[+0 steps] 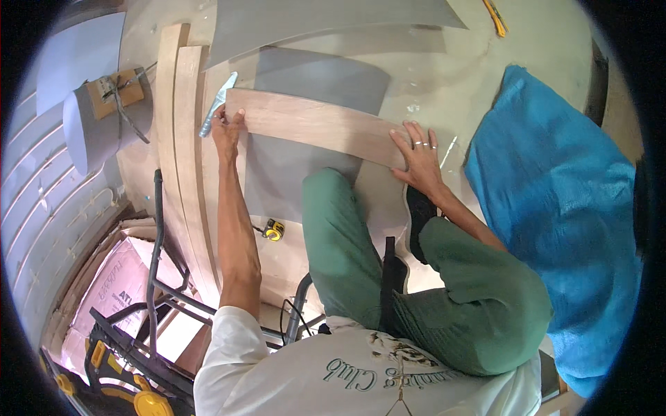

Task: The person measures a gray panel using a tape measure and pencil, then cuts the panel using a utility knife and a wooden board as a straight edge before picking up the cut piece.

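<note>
A flat, pale brown wooden board [312, 123] lies crosswise in front of me, above a grey sheet [277, 182]. My left hand [227, 132] is closed on the board's left end, with the thumb on its face. Right beside those fingers is a slim silvery-blue object [220, 102] with a pointed tip; whether the hand also holds it I cannot tell. At the other end, my right hand [420, 156], with rings on it, spans the board's width, thumb at the near edge and fingers at the far edge.
Two long wooden boards [189, 139] run along the left. A yellow-black tape measure [274, 230] lies near my left forearm. Another grey sheet [326, 28] is farther off, a yellow tool [496, 19] beyond it. Blue tarp [548, 187] covers the right side; black tubing [156, 243] stands lower left.
</note>
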`<move>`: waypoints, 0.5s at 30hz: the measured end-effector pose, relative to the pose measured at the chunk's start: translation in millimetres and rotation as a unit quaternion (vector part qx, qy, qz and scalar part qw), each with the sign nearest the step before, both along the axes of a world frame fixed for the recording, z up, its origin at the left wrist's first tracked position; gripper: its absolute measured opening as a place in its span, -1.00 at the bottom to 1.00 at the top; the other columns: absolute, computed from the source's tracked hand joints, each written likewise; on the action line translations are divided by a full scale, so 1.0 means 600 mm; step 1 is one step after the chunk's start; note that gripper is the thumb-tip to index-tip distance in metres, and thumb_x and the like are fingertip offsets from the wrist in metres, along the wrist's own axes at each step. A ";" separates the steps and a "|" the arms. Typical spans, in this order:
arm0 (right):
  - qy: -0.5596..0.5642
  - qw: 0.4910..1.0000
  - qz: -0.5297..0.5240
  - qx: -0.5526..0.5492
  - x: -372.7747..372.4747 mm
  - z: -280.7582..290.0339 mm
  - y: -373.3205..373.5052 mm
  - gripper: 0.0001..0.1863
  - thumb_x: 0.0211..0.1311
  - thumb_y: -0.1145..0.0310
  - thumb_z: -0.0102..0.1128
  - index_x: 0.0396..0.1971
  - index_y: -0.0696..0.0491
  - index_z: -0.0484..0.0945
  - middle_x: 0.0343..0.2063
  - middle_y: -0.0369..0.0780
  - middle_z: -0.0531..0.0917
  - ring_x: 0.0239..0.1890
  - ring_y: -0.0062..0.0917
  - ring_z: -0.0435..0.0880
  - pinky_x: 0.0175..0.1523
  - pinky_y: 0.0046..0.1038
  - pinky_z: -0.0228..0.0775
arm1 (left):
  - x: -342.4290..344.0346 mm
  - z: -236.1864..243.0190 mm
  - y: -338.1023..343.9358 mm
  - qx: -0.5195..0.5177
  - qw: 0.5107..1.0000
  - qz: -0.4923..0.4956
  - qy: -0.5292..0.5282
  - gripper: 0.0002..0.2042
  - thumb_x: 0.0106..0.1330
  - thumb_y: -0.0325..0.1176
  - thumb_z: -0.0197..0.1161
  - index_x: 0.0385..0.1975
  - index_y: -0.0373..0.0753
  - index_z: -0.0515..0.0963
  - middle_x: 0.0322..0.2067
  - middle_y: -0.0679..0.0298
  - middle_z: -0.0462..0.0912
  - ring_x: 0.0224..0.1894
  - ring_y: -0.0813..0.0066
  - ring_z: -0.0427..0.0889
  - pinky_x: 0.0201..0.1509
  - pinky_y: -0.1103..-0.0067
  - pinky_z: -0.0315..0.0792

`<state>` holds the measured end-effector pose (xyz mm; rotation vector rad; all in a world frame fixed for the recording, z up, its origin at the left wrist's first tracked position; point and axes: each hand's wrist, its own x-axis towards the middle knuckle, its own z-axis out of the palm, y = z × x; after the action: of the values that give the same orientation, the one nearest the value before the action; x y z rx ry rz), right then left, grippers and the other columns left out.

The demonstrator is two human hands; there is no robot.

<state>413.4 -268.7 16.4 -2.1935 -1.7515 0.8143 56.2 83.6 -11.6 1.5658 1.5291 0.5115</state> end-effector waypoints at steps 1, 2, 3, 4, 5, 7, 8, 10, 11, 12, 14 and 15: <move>0.000 1.000 0.005 -0.007 -0.001 0.000 0.002 0.10 -0.20 0.14 0.63 0.46 -0.24 0.24 0.45 -0.07 0.17 0.53 -0.14 0.06 0.51 0.20 -0.15 | -0.003 0.002 -0.002 0.005 1.000 -0.007 -0.015 -0.49 0.24 -0.33 0.49 0.13 -0.43 0.51 -0.04 0.12 0.62 -0.03 0.39 0.57 0.08 0.47 0.47; -0.002 1.000 0.009 -0.016 0.001 0.001 0.001 0.10 -0.20 0.13 0.63 0.46 -0.25 0.25 0.45 -0.07 0.17 0.53 -0.14 0.07 0.51 0.20 -0.14 | 0.000 0.003 -0.005 0.009 0.999 -0.016 -0.032 -0.49 0.25 -0.33 0.49 0.13 -0.44 0.50 -0.04 0.13 0.62 -0.04 0.39 0.57 0.07 0.47 0.47; -0.006 1.000 0.005 -0.021 0.002 0.000 -0.002 0.10 -0.20 0.13 0.63 0.46 -0.25 0.25 0.45 -0.07 0.17 0.53 -0.14 0.07 0.51 0.20 -0.14 | 0.004 0.004 -0.007 0.004 0.999 -0.020 -0.036 -0.49 0.25 -0.33 0.49 0.13 -0.44 0.50 -0.04 0.13 0.62 -0.04 0.39 0.57 0.07 0.47 0.47; -0.008 1.000 0.005 -0.019 0.002 -0.003 -0.006 0.10 -0.20 0.13 0.63 0.46 -0.25 0.25 0.45 -0.07 0.18 0.53 -0.14 0.07 0.51 0.19 -0.13 | 0.008 0.004 -0.010 -0.007 0.999 -0.016 -0.038 -0.48 0.25 -0.33 0.50 0.13 -0.44 0.50 -0.04 0.13 0.63 -0.05 0.40 0.58 0.06 0.47 0.47; -0.007 1.000 0.008 -0.012 0.000 -0.003 -0.004 0.09 -0.20 0.13 0.63 0.45 -0.25 0.25 0.45 -0.07 0.18 0.53 -0.15 0.07 0.51 0.18 -0.12 | 0.003 0.005 -0.009 -0.014 0.999 -0.010 -0.036 -0.48 0.25 -0.32 0.50 0.13 -0.44 0.50 -0.05 0.13 0.64 -0.05 0.40 0.58 0.06 0.47 0.47; -0.008 1.000 0.007 -0.006 0.001 -0.001 -0.003 0.09 -0.20 0.12 0.64 0.45 -0.25 0.25 0.45 -0.07 0.18 0.53 -0.15 0.07 0.51 0.17 -0.11 | 0.001 -0.002 -0.006 -0.018 0.997 0.002 -0.074 -0.48 0.25 -0.31 0.50 0.12 -0.46 0.50 -0.06 0.12 0.64 -0.05 0.40 0.58 0.05 0.48 0.48; -0.006 1.000 0.007 0.002 0.001 0.000 -0.003 0.09 -0.20 0.12 0.64 0.45 -0.25 0.26 0.45 -0.07 0.18 0.53 -0.15 0.07 0.51 0.17 -0.10 | -0.001 -0.002 -0.001 -0.004 0.999 -0.012 -0.047 -0.49 0.26 -0.32 0.50 0.12 -0.47 0.50 -0.06 0.12 0.64 -0.04 0.40 0.58 0.04 0.49 0.48; -0.004 1.000 0.005 0.001 0.000 -0.002 -0.004 0.10 -0.21 0.12 0.64 0.45 -0.26 0.26 0.45 -0.07 0.18 0.53 -0.15 0.07 0.51 0.17 -0.11 | -0.006 -0.004 0.001 0.008 0.999 -0.025 -0.021 -0.50 0.26 -0.33 0.49 0.11 -0.47 0.50 -0.05 0.11 0.64 -0.04 0.40 0.58 0.04 0.50 0.49; -0.003 1.000 0.004 0.001 0.000 -0.002 -0.003 0.10 -0.21 0.11 0.64 0.45 -0.26 0.26 0.45 -0.07 0.18 0.53 -0.15 0.07 0.51 0.17 -0.11 | -0.005 -0.003 0.001 0.000 0.999 -0.030 -0.043 -0.50 0.27 -0.33 0.49 0.11 -0.47 0.51 -0.05 0.11 0.65 -0.04 0.40 0.59 0.04 0.51 0.49; -0.003 1.000 0.004 0.001 0.000 -0.001 -0.003 0.10 -0.21 0.11 0.64 0.45 -0.26 0.26 0.45 -0.07 0.18 0.53 -0.15 0.07 0.51 0.17 -0.11 | -0.004 -0.002 0.001 -0.007 0.997 -0.035 -0.065 -0.51 0.27 -0.34 0.48 0.11 -0.48 0.51 -0.05 0.10 0.65 -0.04 0.40 0.59 0.04 0.51 0.49; 0.000 1.000 0.003 0.003 -0.002 0.005 0.001 0.09 -0.21 0.13 0.64 0.44 -0.19 0.26 0.45 -0.07 0.18 0.53 -0.14 0.06 0.51 0.17 -0.13 | -0.001 -0.002 0.002 -0.026 0.998 -0.019 -0.060 -0.52 0.27 -0.36 0.48 0.10 -0.48 0.51 -0.06 0.10 0.65 -0.05 0.41 0.60 0.05 0.50 0.49; 0.001 1.000 0.005 0.005 -0.004 0.010 0.004 0.09 -0.21 0.13 0.64 0.44 -0.19 0.26 0.45 -0.07 0.18 0.53 -0.14 0.06 0.51 0.17 -0.13 | 0.001 -0.002 0.003 -0.045 0.998 -0.003 -0.054 -0.53 0.27 -0.38 0.47 0.10 -0.48 0.51 -0.06 0.10 0.65 -0.06 0.42 0.60 0.06 0.49 0.49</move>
<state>410.9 -266.1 22.4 -2.1769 -1.7637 0.8083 56.8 85.5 -12.9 1.4513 1.4441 0.5096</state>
